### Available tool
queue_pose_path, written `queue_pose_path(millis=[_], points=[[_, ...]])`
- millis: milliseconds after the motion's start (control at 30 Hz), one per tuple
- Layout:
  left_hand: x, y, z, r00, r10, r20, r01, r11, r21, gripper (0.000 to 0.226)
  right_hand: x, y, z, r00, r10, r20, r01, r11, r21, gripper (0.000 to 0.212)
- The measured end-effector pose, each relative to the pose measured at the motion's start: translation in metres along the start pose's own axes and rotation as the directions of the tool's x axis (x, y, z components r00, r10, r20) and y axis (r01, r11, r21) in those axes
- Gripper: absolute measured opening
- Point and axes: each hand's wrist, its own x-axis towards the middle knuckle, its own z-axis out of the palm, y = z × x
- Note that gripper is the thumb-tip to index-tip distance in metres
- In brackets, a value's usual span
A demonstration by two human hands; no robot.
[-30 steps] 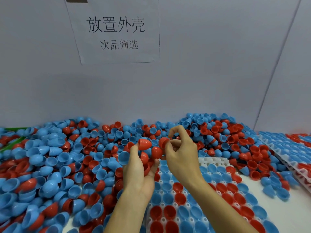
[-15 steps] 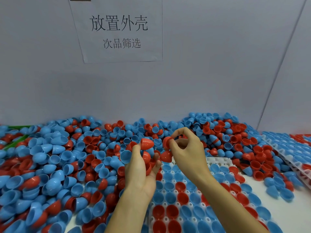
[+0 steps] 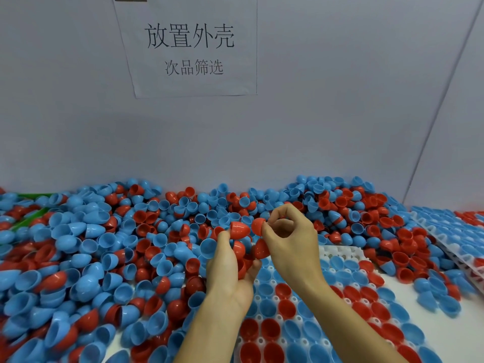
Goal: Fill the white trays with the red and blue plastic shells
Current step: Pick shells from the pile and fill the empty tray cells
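The right hand (image 3: 290, 247) is pinching a small red shell (image 3: 258, 226) between thumb and forefinger, the other fingers curling loosely behind it. Just to the left of that pinch, almost touching it, the left hand (image 3: 227, 268) is holding up a pointed red shell (image 3: 239, 230) at its fingertips, while its curled fingers are cradling a cluster of further red shells (image 3: 242, 258) against the palm. One more red shell (image 3: 262, 248) is sitting between the two hands, just under the pinch; which hand is bearing it cannot be told.

Directly below both hands, a white tray (image 3: 337, 254) is lying flat, with most of its pockets already taking blue and red shells, open side up, and a few bare pockets showing at its far edge beside the right wrist.

Beyond and to the left of the hands, a loose heap of red and blue shells (image 3: 104, 244) is spreading across the table up to the wall (image 3: 340, 113). Well off to the right, another filled tray (image 3: 450, 231) is resting tilted against the heap. High above the hands, a paper sign (image 3: 190, 48) with printed characters is hanging on the wall.
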Motion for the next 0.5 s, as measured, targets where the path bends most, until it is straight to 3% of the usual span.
queue_pose_path(millis=[233, 367, 500], points=[[0.001, 0.004, -0.002, 0.999, -0.042, 0.017, 0.042, 0.999, -0.031, 0.017, 0.005, 0.0, -0.009, 0.987, -0.059, 0.15, 0.055, 0.998, 0.027, 0.023], [-0.001, 0.003, -0.001, 0.998, -0.05, 0.05, 0.052, 0.998, -0.036, 0.016, 0.008, -0.001, -0.016, 0.974, -0.044, 0.221, 0.032, 0.998, 0.055, 0.039], [-0.002, 0.004, -0.001, 0.995, -0.081, 0.064, 0.085, 0.995, -0.056, 0.018, 0.011, 0.002, -0.023, 0.939, 0.015, 0.344, 0.0, 0.999, -0.041, 0.056]])
